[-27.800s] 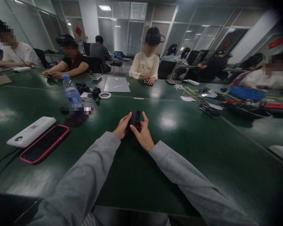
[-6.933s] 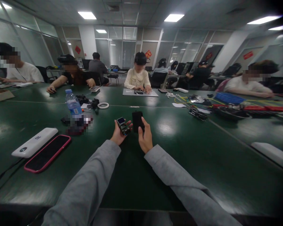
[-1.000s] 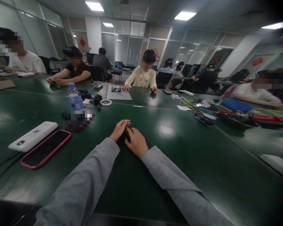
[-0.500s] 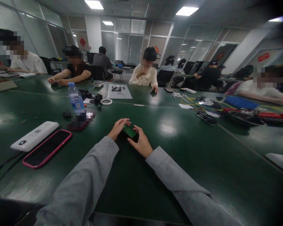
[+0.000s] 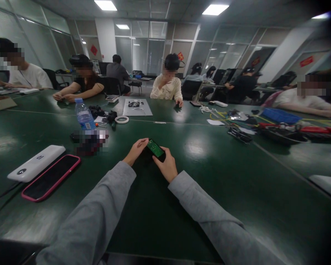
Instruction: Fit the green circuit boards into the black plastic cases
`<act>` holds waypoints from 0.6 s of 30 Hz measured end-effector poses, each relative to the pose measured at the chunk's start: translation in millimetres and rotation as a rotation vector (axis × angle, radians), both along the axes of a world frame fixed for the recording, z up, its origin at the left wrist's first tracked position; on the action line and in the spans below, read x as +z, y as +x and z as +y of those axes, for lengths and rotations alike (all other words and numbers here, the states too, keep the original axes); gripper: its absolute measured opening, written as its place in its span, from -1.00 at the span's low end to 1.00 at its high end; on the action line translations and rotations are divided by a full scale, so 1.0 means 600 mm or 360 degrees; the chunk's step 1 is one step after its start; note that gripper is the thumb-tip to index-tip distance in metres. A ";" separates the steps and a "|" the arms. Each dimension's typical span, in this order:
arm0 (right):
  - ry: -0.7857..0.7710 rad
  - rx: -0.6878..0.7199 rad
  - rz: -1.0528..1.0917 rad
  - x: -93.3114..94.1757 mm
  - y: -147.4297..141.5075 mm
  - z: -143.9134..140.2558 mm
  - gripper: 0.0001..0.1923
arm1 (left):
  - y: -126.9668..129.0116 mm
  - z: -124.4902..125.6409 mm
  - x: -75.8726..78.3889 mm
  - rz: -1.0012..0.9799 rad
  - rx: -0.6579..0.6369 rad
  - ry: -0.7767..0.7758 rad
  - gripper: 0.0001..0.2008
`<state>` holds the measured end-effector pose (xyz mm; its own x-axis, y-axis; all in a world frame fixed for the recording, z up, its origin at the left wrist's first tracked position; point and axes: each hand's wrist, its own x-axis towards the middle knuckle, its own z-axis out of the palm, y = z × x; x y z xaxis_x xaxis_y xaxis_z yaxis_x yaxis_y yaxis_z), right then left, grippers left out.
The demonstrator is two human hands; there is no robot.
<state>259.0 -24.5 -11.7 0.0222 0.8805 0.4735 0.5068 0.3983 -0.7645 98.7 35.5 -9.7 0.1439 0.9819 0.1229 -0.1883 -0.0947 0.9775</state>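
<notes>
A small green circuit board (image 5: pixel 155 148), set in a dark casing, is held tilted just above the table between my two hands. My right hand (image 5: pixel 167 163) grips its near right end, with the thumb on the near side and the fingers along the far edge. At its far left end my left hand (image 5: pixel 137 151) is closed, its fingertips pressed together against the corner. Some of the left fingers are hidden behind the hand. The underside of the board cannot be seen.
To the left lie a white power bank (image 5: pixel 37 163) with a strap and a pink-rimmed phone (image 5: pixel 52 177). A water bottle (image 5: pixel 84 115), a tape roll (image 5: pixel 121 119) and a grey mat (image 5: pixel 145 107) are farther off. Cables and a blue tray (image 5: pixel 283 115) sit right. Several people sit around the table.
My right fingers have come off the board's top and closed around its end, so more of the green face shows. The left hand has stayed at the far end. The view has shifted slightly.
</notes>
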 end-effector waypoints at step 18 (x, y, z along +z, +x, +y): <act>0.0099 0.0115 -0.0051 -0.005 -0.008 0.001 -0.50 | 0.004 -0.005 0.003 0.0043 0.0007 0.0024 -0.59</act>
